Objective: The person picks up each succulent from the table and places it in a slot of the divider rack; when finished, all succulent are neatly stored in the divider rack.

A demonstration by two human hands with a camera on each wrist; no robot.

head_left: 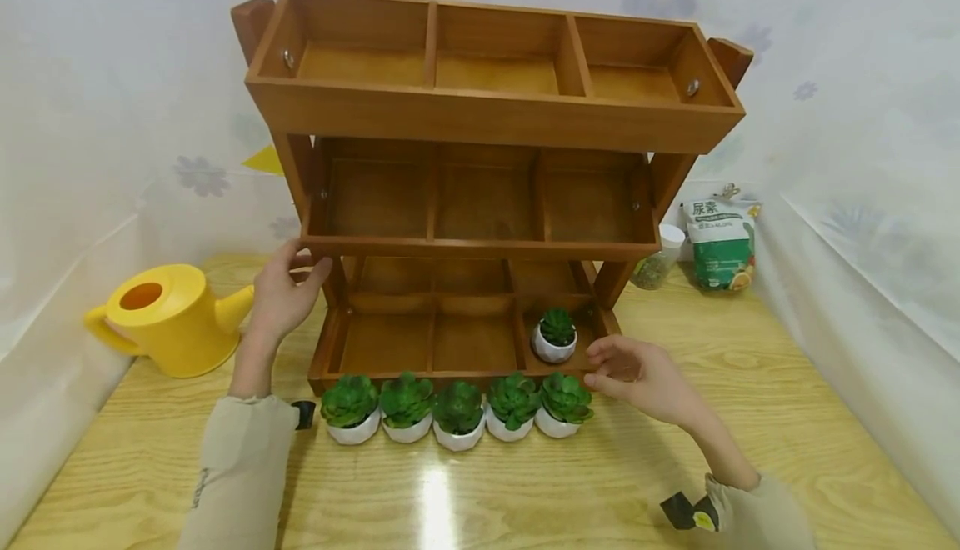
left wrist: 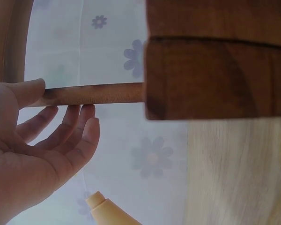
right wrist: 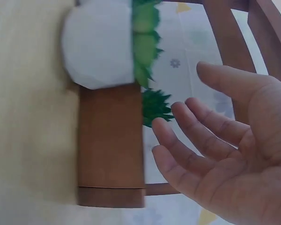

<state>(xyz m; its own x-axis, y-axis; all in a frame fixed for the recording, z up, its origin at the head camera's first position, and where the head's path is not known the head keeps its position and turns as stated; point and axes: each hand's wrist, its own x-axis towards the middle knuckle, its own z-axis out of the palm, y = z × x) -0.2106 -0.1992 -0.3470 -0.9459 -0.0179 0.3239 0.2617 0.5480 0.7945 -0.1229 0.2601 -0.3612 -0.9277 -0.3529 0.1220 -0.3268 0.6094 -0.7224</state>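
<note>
My left hand (head_left: pixel 283 296) is at the left side of the wooden plant shelf (head_left: pixel 483 248). In the left wrist view its thumb and fingertips lie on opposite sides of a narrow shelf post (left wrist: pixel 103 93), holding it. My right hand (head_left: pixel 648 379) is by the front right corner of the bottom tier, fingers relaxed and holding nothing. Left of it, a small spiky potted succulent (head_left: pixel 556 335) stands in the bottom right compartment. Several rounder potted succulents (head_left: pixel 459 417) in white faceted pots line up before the shelf. The right wrist view shows one white pot (right wrist: pixel 100 44) close by.
A yellow watering can (head_left: pixel 172 321) stands left of the shelf, near my left forearm. Behind the right side are a jar with a white lid (head_left: pixel 660 258) and a green-and-white bag (head_left: pixel 722 242). Patterned cloth (head_left: pixel 847 117) encloses the wooden table (head_left: pixel 525 500).
</note>
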